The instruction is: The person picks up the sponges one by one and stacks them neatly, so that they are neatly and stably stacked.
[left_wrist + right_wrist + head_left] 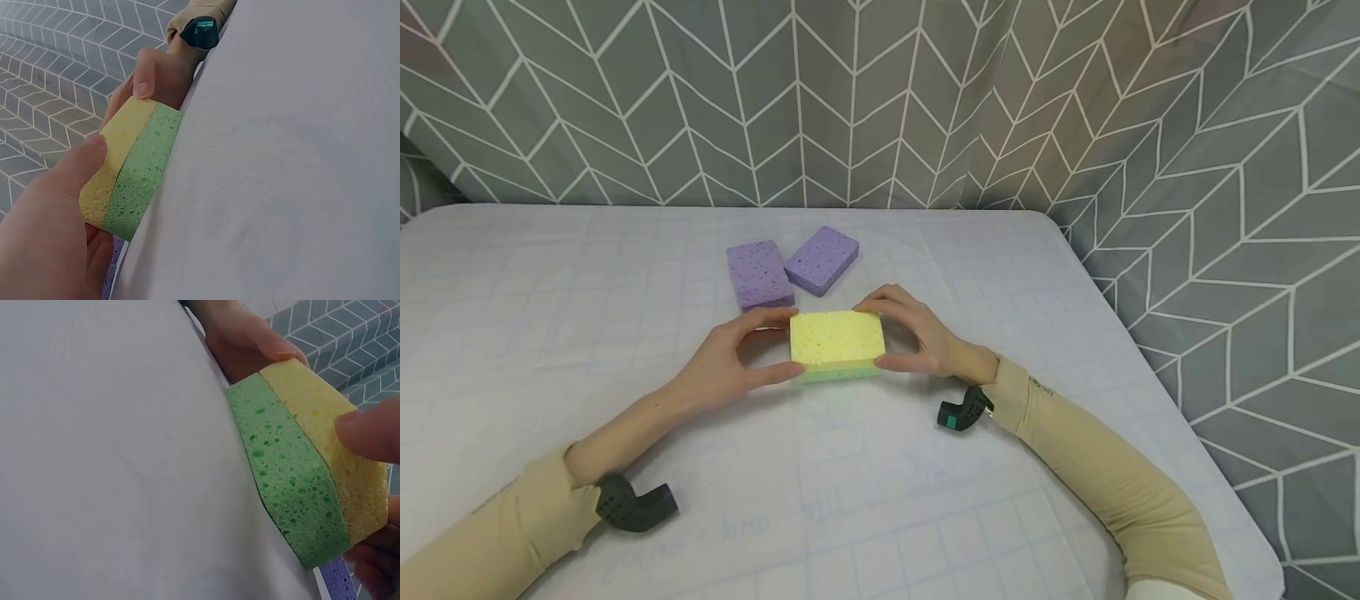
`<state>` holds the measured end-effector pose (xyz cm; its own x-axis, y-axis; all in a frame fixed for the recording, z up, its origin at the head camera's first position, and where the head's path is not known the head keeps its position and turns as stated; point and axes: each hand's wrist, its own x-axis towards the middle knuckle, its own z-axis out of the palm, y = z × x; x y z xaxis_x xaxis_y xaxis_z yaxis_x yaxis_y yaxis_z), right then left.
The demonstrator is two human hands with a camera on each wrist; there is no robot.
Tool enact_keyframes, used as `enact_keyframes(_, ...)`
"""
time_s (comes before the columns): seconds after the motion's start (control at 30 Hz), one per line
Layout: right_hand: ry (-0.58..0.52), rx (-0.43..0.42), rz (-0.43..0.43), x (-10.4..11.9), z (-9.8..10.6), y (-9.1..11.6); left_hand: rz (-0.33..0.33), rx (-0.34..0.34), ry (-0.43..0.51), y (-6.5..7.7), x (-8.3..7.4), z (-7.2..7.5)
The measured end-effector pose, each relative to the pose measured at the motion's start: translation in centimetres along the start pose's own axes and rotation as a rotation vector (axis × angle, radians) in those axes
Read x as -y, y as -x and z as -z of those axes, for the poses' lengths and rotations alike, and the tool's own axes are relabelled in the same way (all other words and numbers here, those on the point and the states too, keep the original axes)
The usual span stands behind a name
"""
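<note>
Left tan sleeve (pixel 497 533) sits nearest, over a white, faintly gridded table cover (pixel 850 475); left hand (pixel 722 362) pinches the left end of a yellow sponge (pixel 837 337) atop a green sponge (pixel 281 469), mid-table, just in front of two purple sponges (pixel 760 273). Right hand (pixel 934 339) pinches the right end; grey chevron curtain (pixel 1262 275) backs the table and wraps its right side.

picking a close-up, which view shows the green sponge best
Right wrist: the green sponge looks largest there, its pores clear. Left wrist shows its side smaller; head shows only a thin strip below the yellow sponge.
</note>
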<state>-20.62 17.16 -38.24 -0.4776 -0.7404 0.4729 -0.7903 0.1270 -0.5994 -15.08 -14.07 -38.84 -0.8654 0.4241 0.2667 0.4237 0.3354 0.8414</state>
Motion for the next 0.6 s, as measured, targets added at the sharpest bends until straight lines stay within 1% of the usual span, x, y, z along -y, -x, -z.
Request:
enact_keyframes(0.17, -0.053, 0.032, -0.07, 0.35, -0.11, -0.09, -0.014, -0.019, -0.002, -0.01, -0.19, -0.05)
enact_keyframes(0.33, -0.052, 0.027, -0.131, 0.74, -0.26, -0.21, -0.013, -0.028, -0.014, -0.08, -0.19, -0.09)
enact_keyframes(0.43, -0.052, 0.011, -0.153, 0.91, -0.36, -0.29, -0.015, -0.03, -0.018, -0.11, -0.15, -0.08)
enact_keyframes(0.6, -0.061, -0.012, -0.164, 1.02, -0.46, -0.44, -0.008, -0.033, -0.025, -0.05, -0.11, -0.03)
